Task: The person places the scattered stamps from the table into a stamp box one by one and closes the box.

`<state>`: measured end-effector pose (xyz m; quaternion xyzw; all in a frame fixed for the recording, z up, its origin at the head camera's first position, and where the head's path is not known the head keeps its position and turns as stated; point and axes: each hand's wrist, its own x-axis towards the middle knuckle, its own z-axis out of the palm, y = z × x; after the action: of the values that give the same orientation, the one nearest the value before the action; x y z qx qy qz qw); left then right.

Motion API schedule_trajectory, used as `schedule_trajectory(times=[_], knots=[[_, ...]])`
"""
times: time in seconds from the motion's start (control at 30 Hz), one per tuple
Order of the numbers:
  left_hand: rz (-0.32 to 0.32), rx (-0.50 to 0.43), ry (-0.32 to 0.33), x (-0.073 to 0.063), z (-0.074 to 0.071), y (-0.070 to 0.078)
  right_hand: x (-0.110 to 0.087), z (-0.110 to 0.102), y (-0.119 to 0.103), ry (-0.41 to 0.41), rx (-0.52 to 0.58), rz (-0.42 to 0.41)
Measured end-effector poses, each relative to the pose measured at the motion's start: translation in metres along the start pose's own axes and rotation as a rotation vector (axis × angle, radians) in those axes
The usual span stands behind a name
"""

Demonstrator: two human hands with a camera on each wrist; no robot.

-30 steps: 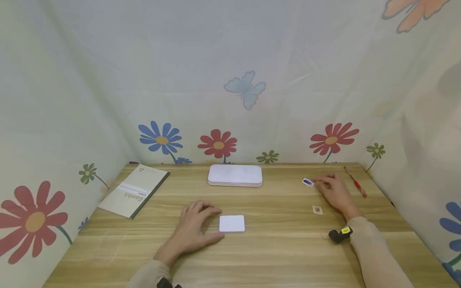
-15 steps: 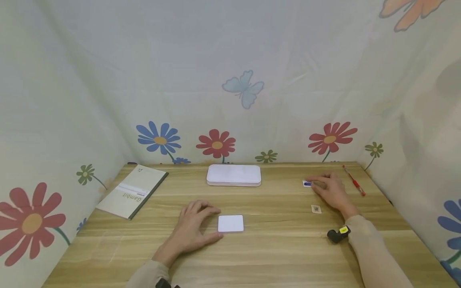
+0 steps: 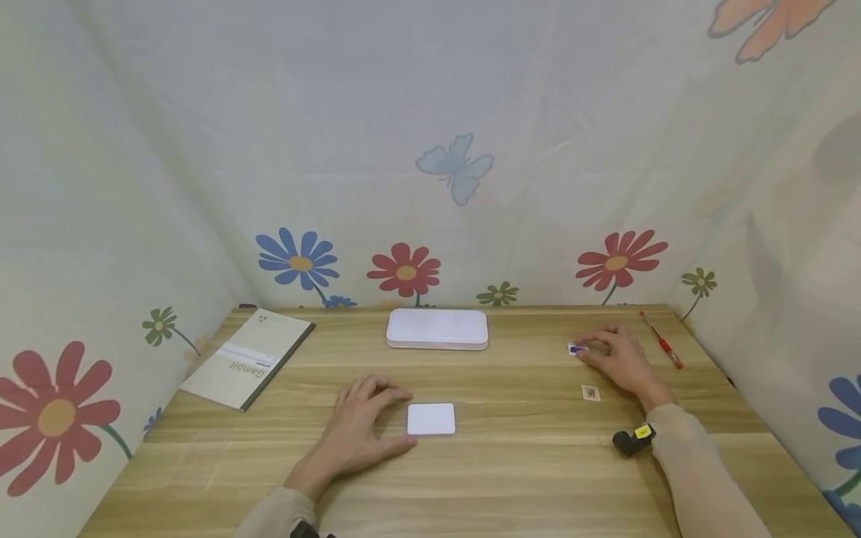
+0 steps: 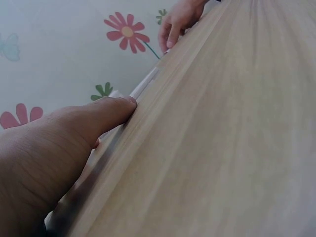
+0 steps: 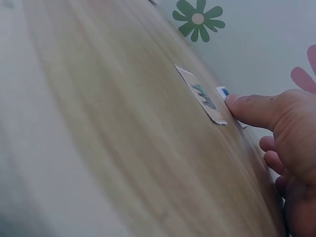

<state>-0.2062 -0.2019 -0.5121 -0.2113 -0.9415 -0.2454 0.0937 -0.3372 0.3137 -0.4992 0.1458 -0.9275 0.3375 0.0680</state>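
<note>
My left hand [image 3: 363, 426] rests on the wooden table, thumb and index finger spread at the left corners of a small white rounded card [image 3: 431, 419]. In the left wrist view, its thumb lies along the tabletop near the card's edge. Over at the right, my right hand [image 3: 622, 359] pinches a small blue-printed postage stamp [image 3: 573, 349] between thumb and index finger, low at the table. The right wrist view shows the thumb covering part of that stamp. A second stamp [image 3: 591, 393], beige with a dark print, lies nearer, apart from the hand.
A white flat case [image 3: 437, 329] lies at the back centre. On the left is a notebook [image 3: 235, 366] with a dark spine. A red pen [image 3: 662, 342] lies beyond the right hand. A faint transparent sheet [image 3: 198, 459] lies at front left. Flowered cloth surrounds the table.
My right thumb and index finger have moved from the blue stamp's right edge to around it, and the stamp has turned slightly. The left hand and card have stayed put.
</note>
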Motion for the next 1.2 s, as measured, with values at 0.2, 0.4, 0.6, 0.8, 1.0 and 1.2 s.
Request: schedule_trajectory(times=[0.2,0.4,0.6,0.8,1.0,1.2], knots=[[-0.009,-0.003,-0.006,-0.001,0.000,-0.001,0.000,0.001,0.002,-0.002,0.004,-0.009],[0.000,0.006,0.008,-0.001,0.003,-0.004,-0.001,0.003,0.003,0.015,0.000,-0.029],[0.004,0.006,0.001,-0.001,0.002,-0.004,-0.002,0.006,0.003,0.071,0.020,-0.103],[0.007,-0.003,-0.002,-0.001,0.001,-0.003,-0.003,0.005,0.002,0.077,0.099,-0.091],[-0.002,-0.008,-0.007,-0.001,0.000,-0.002,-0.002,0.002,-0.002,0.083,0.138,0.008],[-0.002,-0.008,-0.010,-0.001,-0.002,-0.001,0.000,-0.001,-0.008,0.091,0.190,0.044]])
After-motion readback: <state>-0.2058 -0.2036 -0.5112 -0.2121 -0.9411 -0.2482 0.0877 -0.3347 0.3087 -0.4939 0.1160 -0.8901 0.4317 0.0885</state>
